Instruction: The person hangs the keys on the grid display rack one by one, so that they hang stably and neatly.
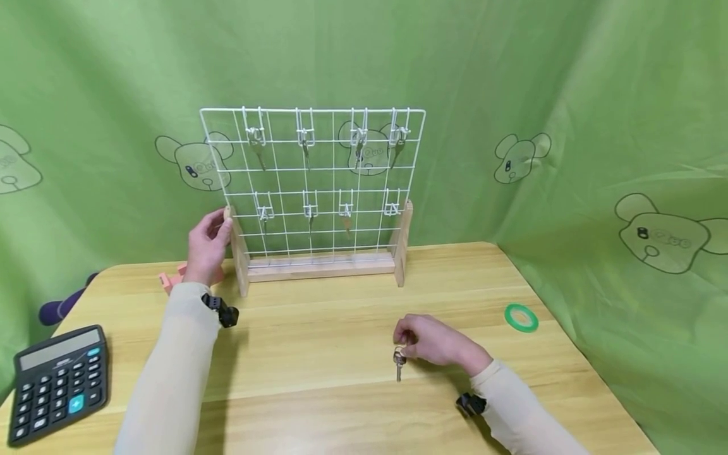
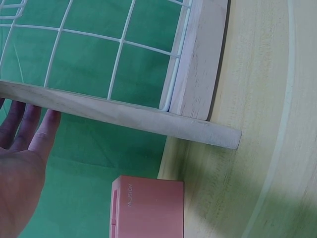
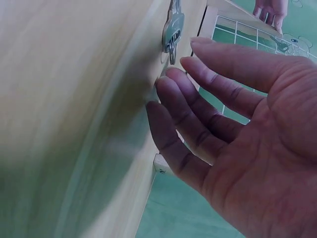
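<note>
A white wire grid rack (image 1: 332, 170) stands on wooden legs with a wooden base bar. My left hand (image 1: 207, 248) holds the top of its left wooden post (image 2: 119, 112), fingers behind it and thumb in front. Keys hang from several white hooks on the grid; on the lower right hook (image 1: 392, 208) I see none. A silver key (image 1: 399, 366) with a small ring seems to lie on the table. Beside the ring is my right hand (image 1: 435, 341), its fingers loosely bent; in the right wrist view a gap shows between thumb and index finger near the key (image 3: 173, 32).
A pink box-like object (image 2: 151, 208) sits behind my left wrist. The black calculator (image 1: 59, 382) lies at the left front of the wooden table (image 1: 318, 341). A green tape roll (image 1: 521, 318) lies at the right. Green cloth (image 1: 318, 57) hangs around the table.
</note>
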